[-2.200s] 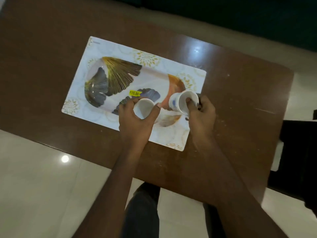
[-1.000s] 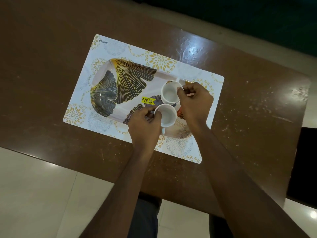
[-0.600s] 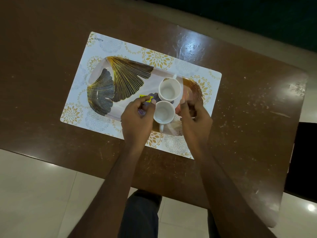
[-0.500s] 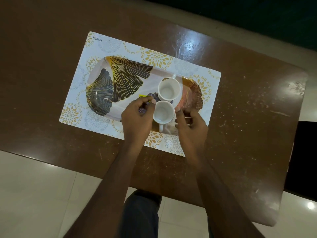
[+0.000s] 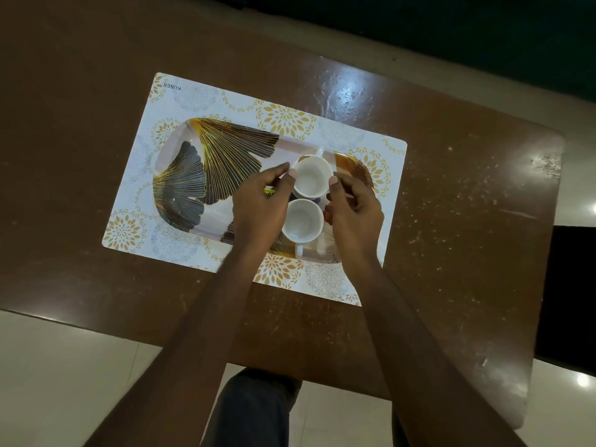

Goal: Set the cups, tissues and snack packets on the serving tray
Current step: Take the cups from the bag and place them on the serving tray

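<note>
Scuffed brown table (image 5: 451, 221), pale tiled floor (image 5: 64, 366)

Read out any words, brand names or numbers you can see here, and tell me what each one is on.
"KUBER": printed on the far left corner of the placemat, upside down from this view.
The yellow sticker on the serving tray: mostly hidden under the left hand, unreadable.
The far cup and near cup: no lettering visible.
</note>
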